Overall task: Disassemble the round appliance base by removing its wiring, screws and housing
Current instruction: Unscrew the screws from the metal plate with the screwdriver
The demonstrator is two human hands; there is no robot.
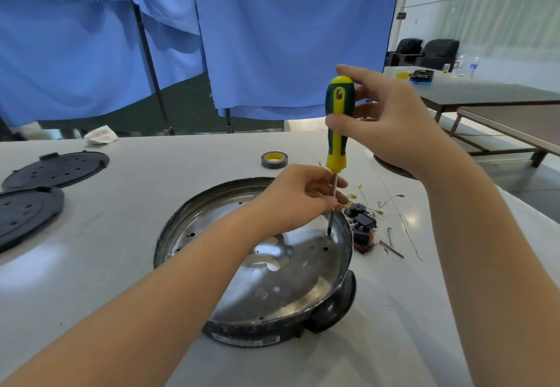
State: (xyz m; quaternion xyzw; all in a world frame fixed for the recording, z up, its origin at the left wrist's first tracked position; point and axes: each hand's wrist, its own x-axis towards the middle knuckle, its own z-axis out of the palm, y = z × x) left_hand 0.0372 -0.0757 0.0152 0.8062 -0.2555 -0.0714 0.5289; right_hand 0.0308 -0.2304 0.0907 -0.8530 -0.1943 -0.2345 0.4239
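I see the round appliance base point(260, 265) lying on the white table point(127, 265), with its shiny metal inside turned up; I take it as my landmark. A screwdriver point(337, 125) with a yellow and green handle stands almost upright over the right part of the base, and its tip touches the metal floor near the rim. The right hand point(391, 122) holds the handle with curled fingers and the thumb. The left hand point(300, 197) pinches the thin shaft just above the base, so both grips are narrow and closed on the tool. Just right of the base lie loose wires with gold terminals point(375, 201), black and red switch parts point(363, 229) and two long screws point(391, 242). Behind the base is a roll of tape point(274, 159). Far left of the base lie two black round covers point(45, 186).
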